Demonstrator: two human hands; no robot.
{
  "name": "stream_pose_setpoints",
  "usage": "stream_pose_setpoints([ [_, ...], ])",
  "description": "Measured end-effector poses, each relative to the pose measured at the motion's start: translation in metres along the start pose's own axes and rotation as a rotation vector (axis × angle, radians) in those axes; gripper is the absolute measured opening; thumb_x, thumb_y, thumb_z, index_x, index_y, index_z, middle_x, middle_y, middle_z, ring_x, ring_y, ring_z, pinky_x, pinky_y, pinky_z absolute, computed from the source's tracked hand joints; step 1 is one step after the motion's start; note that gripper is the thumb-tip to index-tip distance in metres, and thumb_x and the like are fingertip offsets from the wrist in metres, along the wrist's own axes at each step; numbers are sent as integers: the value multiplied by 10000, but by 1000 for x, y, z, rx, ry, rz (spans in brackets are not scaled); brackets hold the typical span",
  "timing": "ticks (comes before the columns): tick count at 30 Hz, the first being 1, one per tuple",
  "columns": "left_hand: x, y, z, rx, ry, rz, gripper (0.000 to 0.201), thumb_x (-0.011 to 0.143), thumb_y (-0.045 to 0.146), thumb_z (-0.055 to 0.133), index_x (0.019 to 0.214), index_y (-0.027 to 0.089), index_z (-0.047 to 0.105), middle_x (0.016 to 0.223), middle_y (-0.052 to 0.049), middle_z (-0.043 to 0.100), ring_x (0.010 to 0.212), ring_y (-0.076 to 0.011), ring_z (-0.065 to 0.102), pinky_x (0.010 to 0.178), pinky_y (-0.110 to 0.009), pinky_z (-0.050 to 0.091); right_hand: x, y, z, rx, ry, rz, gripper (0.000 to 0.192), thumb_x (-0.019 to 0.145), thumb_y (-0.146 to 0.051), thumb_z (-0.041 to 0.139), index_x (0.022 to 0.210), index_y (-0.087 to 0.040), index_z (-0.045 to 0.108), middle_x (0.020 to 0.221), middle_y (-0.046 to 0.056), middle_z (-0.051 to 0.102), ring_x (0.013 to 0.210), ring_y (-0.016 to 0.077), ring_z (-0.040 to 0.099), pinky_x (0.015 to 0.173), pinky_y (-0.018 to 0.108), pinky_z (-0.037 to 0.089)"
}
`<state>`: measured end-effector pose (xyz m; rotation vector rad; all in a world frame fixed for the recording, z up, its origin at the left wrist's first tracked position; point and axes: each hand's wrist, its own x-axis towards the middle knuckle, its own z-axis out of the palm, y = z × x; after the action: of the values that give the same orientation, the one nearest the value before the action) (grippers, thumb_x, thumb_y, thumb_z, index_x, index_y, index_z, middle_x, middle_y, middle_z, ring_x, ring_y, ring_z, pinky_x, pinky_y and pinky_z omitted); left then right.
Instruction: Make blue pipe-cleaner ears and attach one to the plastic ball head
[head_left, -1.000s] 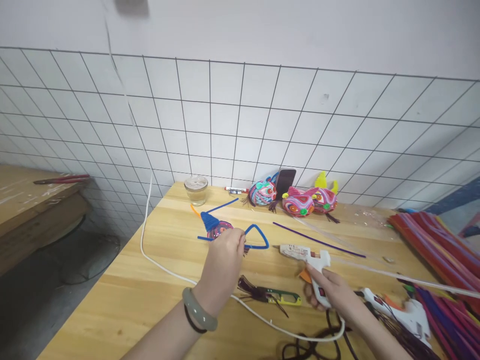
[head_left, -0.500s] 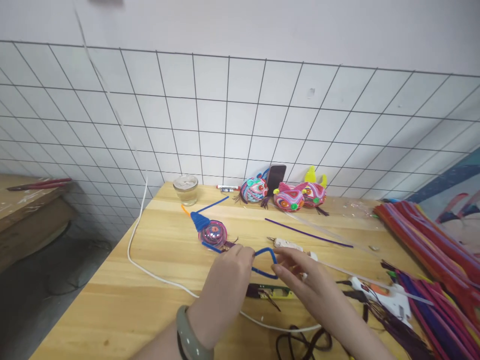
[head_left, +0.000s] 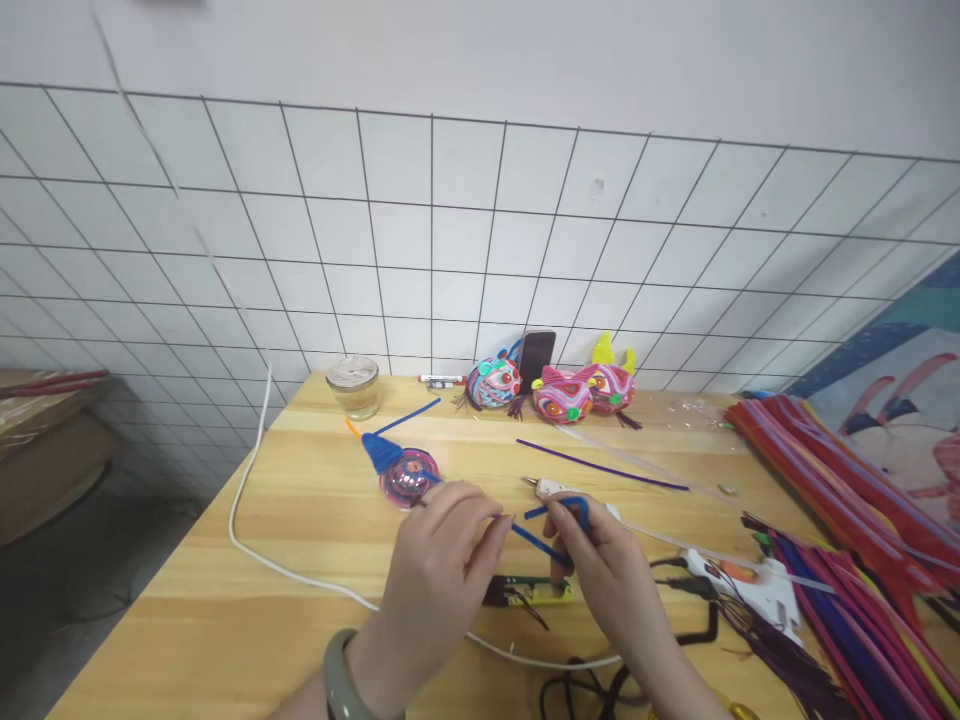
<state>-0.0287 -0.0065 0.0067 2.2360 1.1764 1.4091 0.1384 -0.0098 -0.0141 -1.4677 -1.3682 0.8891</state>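
A blue pipe cleaner [head_left: 534, 540] runs between my two hands, bent into an angular hook at its right end. My left hand [head_left: 448, 540] pinches its straight length, and a short blue end shows behind the fingers. My right hand [head_left: 600, 550] grips the bent part, thumb against the fingers. Just beyond my left hand lies a round pink and purple swirled piece [head_left: 409, 477] with a shiny middle. A blue wound triangle [head_left: 381, 453] with an orange tip touches it. Under the hands on the table is a green and yellow tool [head_left: 536, 592], partly covered.
A purple pipe cleaner [head_left: 600, 464] lies behind my right hand. Swirled fish-like figures [head_left: 566, 397] and a phone [head_left: 537, 358] stand by the wall, a glass cup [head_left: 354, 390] at left. On the right are a white glue gun [head_left: 765, 595] and pipe cleaner bundles [head_left: 832, 480]. A white cord [head_left: 292, 570] crosses the table.
My right hand has moved its hold onto the bent part, and the blue loop has opened into a hook. My left hand has turned, its thumb now showing. The view has shifted slightly right.
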Motion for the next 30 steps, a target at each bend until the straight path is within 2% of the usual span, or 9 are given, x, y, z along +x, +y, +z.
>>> stream_pose_setpoints([
  [2,-3,-1,6,-36,20,-81,121,793,192,533,678,169,560,658,-18,553,668,-146,506,643,-284,410,0,-2,-1,2,50,-24,262,829,-416,456,720,-189,528,595,-39,517,402,89,529,415,198,400],
  [4,-4,-3,13,-157,-45,-266,188,782,269,549,626,165,564,609,-9,525,614,-138,485,587,-269,398,0,-6,-1,5,94,-54,247,829,-411,460,760,-189,544,613,-34,533,412,89,534,443,203,412],
  [7,-2,-7,21,-516,-196,-613,211,764,359,553,761,157,614,635,-1,545,548,-112,470,505,-231,392,-1,-12,0,34,91,-80,233,826,-403,472,799,-188,556,617,-28,538,423,94,543,463,207,431],
  [10,2,-10,23,-765,-257,-777,244,717,380,602,756,141,630,573,27,519,470,-81,437,454,-205,379,-1,-15,4,68,13,-94,225,826,-394,483,801,-183,556,630,-17,538,435,101,554,450,207,438],
  [13,5,-9,21,-864,-231,-838,258,651,387,663,690,134,632,543,37,502,462,-77,450,455,-203,389,0,-17,7,81,-40,-112,217,829,-385,487,784,-182,550,606,-21,533,438,109,564,455,212,446],
  [17,7,-8,17,-901,-195,-887,262,620,382,692,688,138,627,557,31,525,475,-81,469,466,-207,398,1,-18,7,118,-48,-111,208,834,-388,482,797,-189,531,645,-13,564,471,115,589,480,215,468],
  [20,9,-10,14,-918,-190,-864,252,643,376,678,717,140,628,567,28,538,489,-80,470,475,-201,391,0,-20,4,173,-62,-107,209,841,-397,468,805,-196,513,685,-6,592,505,113,603,508,214,479],
  [24,9,-13,12,-903,-245,-812,247,681,370,649,737,131,621,594,12,560,514,-84,473,498,-201,386,-1,-22,1,196,-93,-93,224,841,-405,465,774,-198,516,649,-23,563,543,119,611,539,215,480],
  [30,5,-15,14,-872,-255,-802,220,699,356,640,719,141,593,564,26,526,500,-84,473,486,-199,395,-1,-20,1,216,-105,-81,230,839,-404,469,759,-193,514,634,-30,534,538,117,605,538,215,473],
])
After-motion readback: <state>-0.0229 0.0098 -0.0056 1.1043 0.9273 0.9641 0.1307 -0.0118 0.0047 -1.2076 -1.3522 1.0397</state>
